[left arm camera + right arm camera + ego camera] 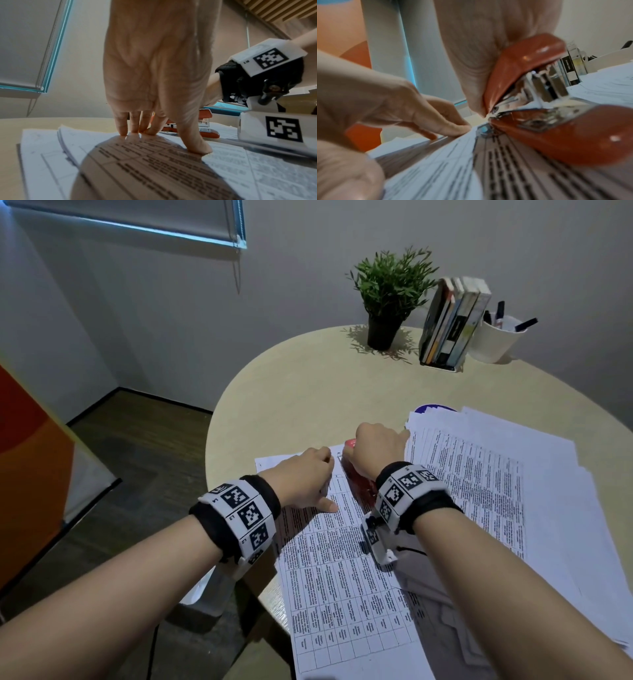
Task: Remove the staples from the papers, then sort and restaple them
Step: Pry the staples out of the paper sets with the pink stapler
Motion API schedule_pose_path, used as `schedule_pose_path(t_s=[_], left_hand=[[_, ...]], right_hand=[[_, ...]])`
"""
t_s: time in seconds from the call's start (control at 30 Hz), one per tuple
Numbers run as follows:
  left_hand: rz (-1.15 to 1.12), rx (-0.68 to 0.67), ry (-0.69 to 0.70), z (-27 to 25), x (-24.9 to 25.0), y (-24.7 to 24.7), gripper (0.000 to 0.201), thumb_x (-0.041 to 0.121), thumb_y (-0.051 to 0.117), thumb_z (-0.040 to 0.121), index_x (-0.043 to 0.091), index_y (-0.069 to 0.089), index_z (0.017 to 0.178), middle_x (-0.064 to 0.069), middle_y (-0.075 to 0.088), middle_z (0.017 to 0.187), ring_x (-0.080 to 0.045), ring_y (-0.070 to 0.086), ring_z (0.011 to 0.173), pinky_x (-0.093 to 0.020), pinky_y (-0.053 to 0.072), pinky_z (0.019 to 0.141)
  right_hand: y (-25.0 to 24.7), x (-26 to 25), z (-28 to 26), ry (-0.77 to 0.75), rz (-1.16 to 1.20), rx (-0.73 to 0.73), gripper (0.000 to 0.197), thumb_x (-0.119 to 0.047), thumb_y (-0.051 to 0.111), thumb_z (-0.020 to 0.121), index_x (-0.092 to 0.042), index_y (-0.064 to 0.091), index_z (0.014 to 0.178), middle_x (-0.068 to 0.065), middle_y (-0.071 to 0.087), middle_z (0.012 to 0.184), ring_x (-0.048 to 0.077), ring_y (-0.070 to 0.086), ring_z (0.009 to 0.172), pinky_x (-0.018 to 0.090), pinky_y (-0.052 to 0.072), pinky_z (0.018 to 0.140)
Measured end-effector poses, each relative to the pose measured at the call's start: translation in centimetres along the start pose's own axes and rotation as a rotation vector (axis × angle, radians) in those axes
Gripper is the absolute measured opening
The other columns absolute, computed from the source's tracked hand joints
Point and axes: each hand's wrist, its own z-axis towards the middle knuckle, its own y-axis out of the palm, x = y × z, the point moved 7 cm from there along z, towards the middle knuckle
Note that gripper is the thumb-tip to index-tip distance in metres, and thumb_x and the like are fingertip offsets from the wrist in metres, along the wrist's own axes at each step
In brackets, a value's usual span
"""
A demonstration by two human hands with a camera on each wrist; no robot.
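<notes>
**Stapler set on the sheets**

On the round bench point(301, 392), our left hand point(305, 479) presses the printed papers point(342, 577) flat with straight fingertips point(123, 129), its grip released. Our right hand point(378, 448) grasps the red stapler point(547, 121), its mouth at the papers' far corner.

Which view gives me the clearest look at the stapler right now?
The right wrist view: the red stapler fills the frame, its metal parts visible, on the printed sheet. The left wrist view shows it small behind the left hand. In the head view the right hand mostly covers it.
</notes>
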Motion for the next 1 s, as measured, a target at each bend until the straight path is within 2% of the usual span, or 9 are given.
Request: schedule_pose_path(t_s=[0.1,0.3,0.43,0.5,0.6,0.7,0.83,0.93,1.0], left_hand=[[0.009,0.002,-0.005,0.0,-0.1,0.0,0.051,0.056,0.068,0.076,0.008,0.063,0.093,-0.004,0.041,0.121,-0.021,0.039,0.115,-0.042,0.048,0.09],[0.022,-0.005,-0.01,0.3,-0.1,-0.3,0.05,0.056,0.068,0.077,0.008,0.065,0.091,-0.003,0.041,0.12,-0.021,0.04,0.114,-0.042,0.048,0.089],[0.023,-0.024,-0.02,0.3,-0.1,-0.2,0.049,0.056,0.069,0.076,0.009,0.065,0.091,-0.003,0.041,0.121,-0.021,0.04,0.115,-0.043,0.048,0.089],[0.014,-0.02,-0.015,0.3,-0.2,-0.1,0.048,0.055,0.069,0.075,0.01,0.066,0.089,-0.003,0.041,0.12,-0.021,0.04,0.114,-0.043,0.049,0.089],[0.011,-0.004,0.001,0.4,-0.2,-0.3,0.049,0.055,0.069,0.075,0.008,0.065,0.089,-0.003,0.041,0.117,-0.02,0.04,0.111,-0.042,0.049,0.088],[0.012,0.003,0.014,0.5,-0.2,-0.3,0.052,0.057,0.069,0.074,0.007,0.063,0.088,-0.003,0.041,0.114,-0.02,0.04,0.109,-0.042,0.048,0.087],[0.016,0.002,0.009,0.5,-0.3,-0.1,0.053,0.059,0.069,0.073,0.008,0.061,0.086,-0.003,0.041,0.114,-0.022,0.042,0.109,-0.042,0.049,0.085],[0.033,-0.018,0.011,0.2,-0.1,-0.1,0.055,0.058,0.067,0.075,0.007,0.061,0.093,-0.004,0.04,0.125,-0.022,0.04,0.116,-0.042,0.048,0.088],[0.012,-0.003,0.019,0.1,-0.2,-0.3,0.054,0.057,0.07,0.073,0.008,0.06,0.092,-0.004,0.042,0.126,-0.022,0.041,0.116,-0.039,0.046,0.087]], right_hand=[[-0.3,-0.7,-0.1,-0.098,-0.084,0.035,0.022,-0.033,0.049,0.096,-0.017,0.047,0.081,0.002,0.049,0.08,0.03,0.06,0.085,0.044,0.027,0.1],[0.5,0.3,0.3,0.044,0.103,0.0,0.034,-0.026,0.052,0.093,-0.016,0.035,0.065,-0.002,0.039,0.066,0.027,0.044,0.075,0.04,0.033,0.087],[0.0,-1.5,0.1,-0.133,-0.115,0.067,0.024,-0.026,0.046,0.096,-0.016,0.047,0.074,0.0,0.046,0.071,0.028,0.054,0.071,0.044,0.029,0.095],[0.1,-1.8,0.3,-0.152,-0.147,0.062,0.024,-0.026,0.046,0.096,-0.017,0.047,0.073,0.0,0.048,0.072,0.027,0.049,0.068,0.044,0.028,0.096],[0.2,-0.3,1.0,0.012,0.037,0.048,0.032,-0.025,0.048,0.094,-0.015,0.039,0.065,-0.001,0.044,0.068,0.027,0.046,0.072,0.041,0.03,0.09],[0.3,-0.2,1.5,0.054,0.085,0.057,0.036,-0.022,0.049,0.093,-0.017,0.034,0.061,0.0,0.045,0.067,0.027,0.047,0.073,0.04,0.03,0.086],[0.1,-0.6,1.8,0.07,0.073,0.044,0.036,-0.02,0.05,0.092,-0.016,0.035,0.059,0.0,0.041,0.061,0.028,0.048,0.072,0.042,0.032,0.09],[-0.1,1.4,2.2,0.234,0.218,0.012,0.034,-0.023,0.055,0.089,-0.014,0.041,0.06,0.004,0.048,0.068,0.029,0.05,0.076,0.04,0.037,0.088],[0.3,3.0,2.3,0.333,0.402,-0.019,0.033,-0.03,0.055,0.089,-0.012,0.044,0.063,0.004,0.05,0.068,0.031,0.052,0.078,0.04,0.04,0.086]])
